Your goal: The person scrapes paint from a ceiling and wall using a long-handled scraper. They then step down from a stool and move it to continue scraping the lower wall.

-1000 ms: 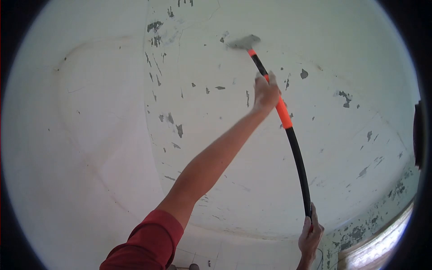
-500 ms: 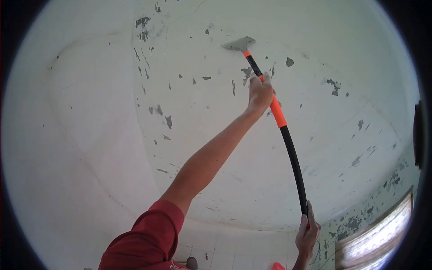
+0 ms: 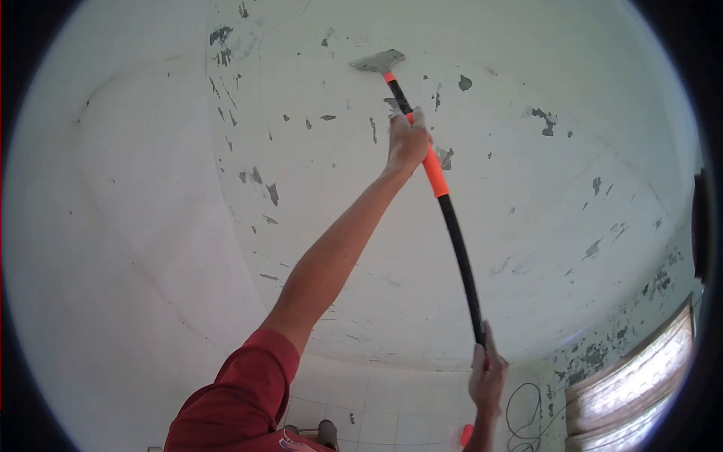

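A long-handled wall scraper (image 3: 458, 248) with a black and orange shaft slants up across the view. Its grey metal head (image 3: 379, 62) lies against the pale, patchy wall (image 3: 324, 196). My left hand (image 3: 409, 143), whitened with dust, is wrapped round the upper shaft at the orange grip, below the head. Lower down, my right hand (image 3: 489, 377) is closed round the bottom end of the black shaft. Grey patches of peeled paint surround the head and my left hand.
A white tiled floor (image 3: 376, 422) lies below, with a red object (image 3: 466, 435) and a looped cable (image 3: 525, 418) on it. At the lower right is a bright window with a curtain (image 3: 636, 377). A dark object (image 3: 701, 226) stands at the right edge.
The scraper and both my hands have shifted left in view, the head also slightly upward. More of the cable shows at the lower right. Both hands keep their hold.
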The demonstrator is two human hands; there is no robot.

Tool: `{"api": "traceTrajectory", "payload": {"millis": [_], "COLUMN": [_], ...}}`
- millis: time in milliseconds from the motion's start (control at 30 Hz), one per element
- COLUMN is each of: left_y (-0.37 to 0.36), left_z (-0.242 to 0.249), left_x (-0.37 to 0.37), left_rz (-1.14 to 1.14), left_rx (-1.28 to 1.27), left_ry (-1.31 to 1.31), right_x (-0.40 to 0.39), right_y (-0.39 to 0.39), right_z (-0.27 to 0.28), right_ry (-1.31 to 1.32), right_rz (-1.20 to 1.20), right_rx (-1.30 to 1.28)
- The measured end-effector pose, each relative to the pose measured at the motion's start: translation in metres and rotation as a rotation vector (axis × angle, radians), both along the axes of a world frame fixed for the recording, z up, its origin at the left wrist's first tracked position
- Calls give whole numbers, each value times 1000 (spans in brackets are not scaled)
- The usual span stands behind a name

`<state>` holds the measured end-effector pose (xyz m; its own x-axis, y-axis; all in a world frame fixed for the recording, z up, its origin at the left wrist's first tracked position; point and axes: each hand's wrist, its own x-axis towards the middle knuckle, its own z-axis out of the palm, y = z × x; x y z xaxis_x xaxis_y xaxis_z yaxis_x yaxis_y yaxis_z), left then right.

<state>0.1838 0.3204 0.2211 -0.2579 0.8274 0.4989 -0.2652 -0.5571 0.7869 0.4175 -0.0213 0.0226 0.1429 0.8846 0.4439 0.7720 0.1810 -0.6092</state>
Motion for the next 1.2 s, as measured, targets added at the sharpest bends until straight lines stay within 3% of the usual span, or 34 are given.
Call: {"api": "traceTrajectory", "payload": {"millis": [67, 200, 267, 333, 400, 467, 500, 600, 767, 967, 1100, 1200], "left_y": [-12, -19, -20, -16, -4, 4, 11, 34, 64, 81, 99, 99], "left_z": [-8, -29, -35, -37, -27, -11, -3, 12, 6, -7, -16, -18], "left_x": [-13, -47, -54, -66, -83, -100, -110, -143, -172, -182, -193, -194], "left_rz": [-37, -88, -98, -105, 47, 162, 192, 288, 386, 325, 167, 217], "left_rx": [24, -16, -12, -13, 77, 73, 75, 129, 152, 318, 361, 388], "left_ry": [51, 279, 308, 334, 573, 628, 625, 656, 747, 688, 533, 557], "right_x": [-22, -96, -122, -131, -139, -140, -142, -135, -114, -83, -72, -73], "right_y": [5, 9, 6, 18, 24, 34, 33, 54, 125, 234, 290, 336], "right_z": [-36, -114, -109, -121, -125, -114, -96, -80, -17, 64, 121, 170], "right_ry": [86, 354, 460, 405, 353, 152, 212, 109, 55, -211, -326, -388], "right_rz": [11, 170, 207, 240, 273, 363, 365, 352, 254, 124, 13, -50], "right_rx": [-114, -91, -227, -185, -142, -89, -189, -130, 227, 545, 615, 672]}}
